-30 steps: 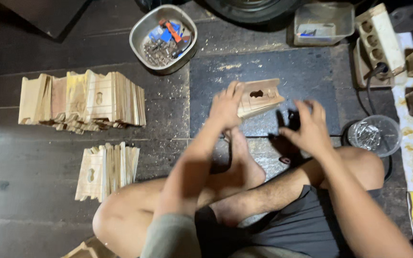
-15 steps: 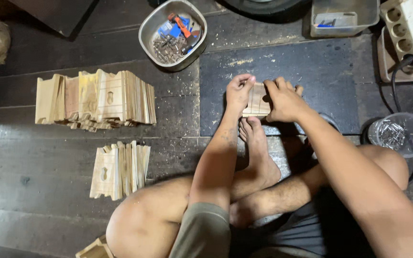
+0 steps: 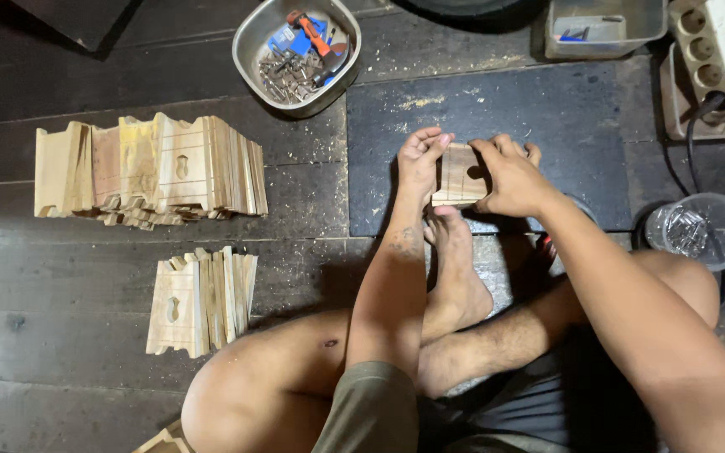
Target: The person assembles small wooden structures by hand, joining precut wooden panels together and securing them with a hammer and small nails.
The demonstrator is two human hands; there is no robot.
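I sit cross-legged on a dark plank floor. Both hands grip a small flat wooden piece (image 3: 456, 174) held upright on a dark mat (image 3: 497, 109), just above my toes. My left hand (image 3: 419, 159) clasps its left edge, and my right hand (image 3: 507, 174) covers its right side and top. Pencil lines show on the piece's face.
A long row of similar cut wooden pieces (image 3: 153, 168) stands at the left, with a shorter row (image 3: 199, 298) below it. A metal bowl of screws and small tools (image 3: 299, 52) lies at the top. A clear cup of nails (image 3: 698, 228), a plastic tray (image 3: 602, 25) and a power strip (image 3: 715, 50) are at the right.
My right hand left a dark object on the floor and joined the left on the wooden piece, which now stands upright close to my foot. The view shifted slightly.
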